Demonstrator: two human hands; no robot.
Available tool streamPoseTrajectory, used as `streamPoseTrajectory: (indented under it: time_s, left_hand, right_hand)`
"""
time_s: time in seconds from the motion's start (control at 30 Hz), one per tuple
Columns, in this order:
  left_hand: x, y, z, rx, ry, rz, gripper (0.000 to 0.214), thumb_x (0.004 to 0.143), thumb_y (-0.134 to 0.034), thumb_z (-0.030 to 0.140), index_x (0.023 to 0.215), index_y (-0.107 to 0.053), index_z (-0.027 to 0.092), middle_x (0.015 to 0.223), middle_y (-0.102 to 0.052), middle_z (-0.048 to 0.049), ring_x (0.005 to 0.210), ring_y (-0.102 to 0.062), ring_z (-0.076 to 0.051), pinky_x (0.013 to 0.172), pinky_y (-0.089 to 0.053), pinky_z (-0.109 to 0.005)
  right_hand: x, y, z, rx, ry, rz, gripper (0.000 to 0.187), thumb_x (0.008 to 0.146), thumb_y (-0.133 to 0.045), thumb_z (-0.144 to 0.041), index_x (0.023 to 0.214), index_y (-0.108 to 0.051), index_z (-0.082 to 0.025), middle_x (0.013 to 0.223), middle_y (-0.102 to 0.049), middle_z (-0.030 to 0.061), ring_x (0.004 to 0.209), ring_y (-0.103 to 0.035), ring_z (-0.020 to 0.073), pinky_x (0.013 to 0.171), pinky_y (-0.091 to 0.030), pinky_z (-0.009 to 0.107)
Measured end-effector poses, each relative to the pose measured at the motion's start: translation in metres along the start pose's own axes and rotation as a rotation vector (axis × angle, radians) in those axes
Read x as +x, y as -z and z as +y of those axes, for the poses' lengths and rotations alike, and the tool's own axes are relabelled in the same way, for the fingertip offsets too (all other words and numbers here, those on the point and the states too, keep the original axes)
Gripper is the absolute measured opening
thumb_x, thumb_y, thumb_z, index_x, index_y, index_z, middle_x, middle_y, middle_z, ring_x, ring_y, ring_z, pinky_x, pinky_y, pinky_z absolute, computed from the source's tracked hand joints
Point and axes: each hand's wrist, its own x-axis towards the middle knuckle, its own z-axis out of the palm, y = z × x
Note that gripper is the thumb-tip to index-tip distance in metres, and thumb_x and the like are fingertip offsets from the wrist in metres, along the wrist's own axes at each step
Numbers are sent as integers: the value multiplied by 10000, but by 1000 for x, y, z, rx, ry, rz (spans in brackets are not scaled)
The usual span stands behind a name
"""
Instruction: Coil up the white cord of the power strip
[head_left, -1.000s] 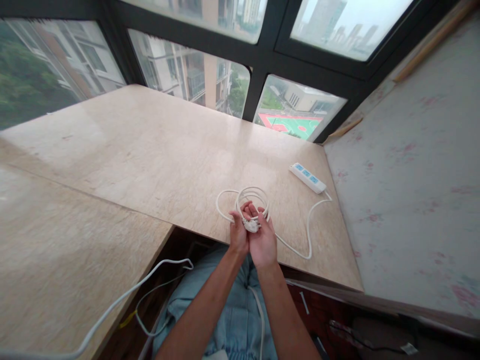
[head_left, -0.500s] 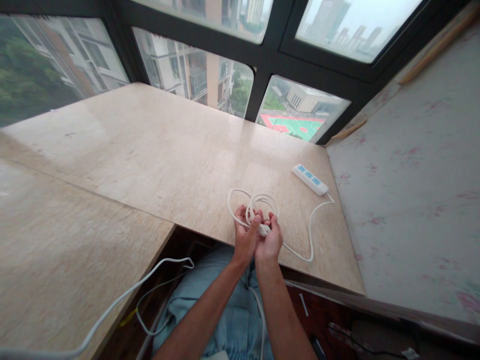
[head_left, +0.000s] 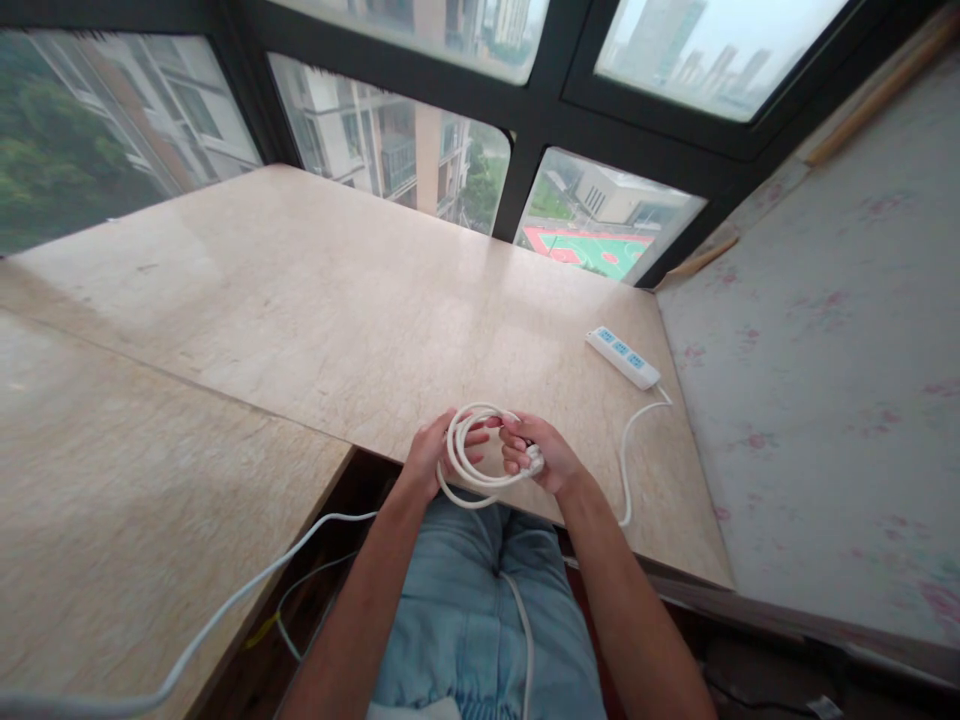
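Note:
A white power cord (head_left: 454, 490) hangs in several loops between my hands, just above the sill's front edge. My left hand (head_left: 436, 455) holds the left side of the loops, its fingers showing through them. My right hand (head_left: 551, 455) is closed around the loops' right end and the white plug (head_left: 534, 460). On the sill to the right lies a white power strip (head_left: 622, 357) with blue socket faces. Its cord (head_left: 624, 465) runs from the near end down to the sill edge, where part of it drops out of sight.
The beige stone sill (head_left: 315, 310) meets dark window frames (head_left: 420, 105) at the back and a floral-papered wall (head_left: 810, 400) on the right. Another white cable (head_left: 247, 590) crosses the left ledge and the dark gap beside my legs.
My hands have moved apart, the left one leftward. The loops, earlier bunched loosely at my hands, are now gathered into a rounder coil held between them. The power strip stays in place.

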Motion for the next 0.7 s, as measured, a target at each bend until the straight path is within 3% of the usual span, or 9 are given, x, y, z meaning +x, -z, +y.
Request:
streamPoseTrajectory:
  time_s: [0.23, 0.37, 0.5, 0.6, 0.7]
  left_hand:
    - [1, 7, 3, 62, 321, -348, 628, 942, -342, 564, 1077, -660, 40, 821, -731, -188, 620, -701, -247, 504, -551, -322]
    - [4, 8, 2, 142, 381, -494, 584, 900, -439, 592, 1038, -673, 75, 794, -729, -160, 554, -676, -214, 543, -554, -322]
    - [2, -4, -6, 140, 304, -455, 453, 835, -593, 552, 836, -691, 110, 641, -667, -95, 440, -587, -146, 418, -475, -239]
    - [2, -12, -10, 3, 212, -361, 409, 801, -665, 499, 691, -639, 106, 562, -583, -25, 332, -431, -48, 314, -323, -159]
    - [5, -17, -10, -139, 233, -320, 401, 849, -621, 435, 629, -578, 103, 503, -502, 33, 279, -265, 15, 274, -163, -121]
  right_hand:
    - [32, -4, -55, -560, -503, -430, 251, 754, -737, -330, 819, -600, -130, 463, -469, -100, 327, -431, 49, 377, -453, 178]
    - [48, -14, -70, -746, -647, -558, 170, 748, -709, -266, 776, -614, -127, 441, -492, -92, 318, -451, 56, 360, -430, 161]
    - [61, -22, -66, -878, -642, -580, 163, 749, -650, -244, 641, -621, -125, 406, -526, -53, 289, -423, 70, 298, -359, 168]
    - [66, -22, -59, -856, -512, -447, 196, 751, -655, -261, 610, -631, -127, 441, -580, -22, 282, -381, 47, 297, -324, 161]
    - [67, -18, -52, -831, -322, -281, 299, 784, -661, -403, 659, -651, -132, 503, -623, 5, 309, -386, 54, 329, -333, 187]
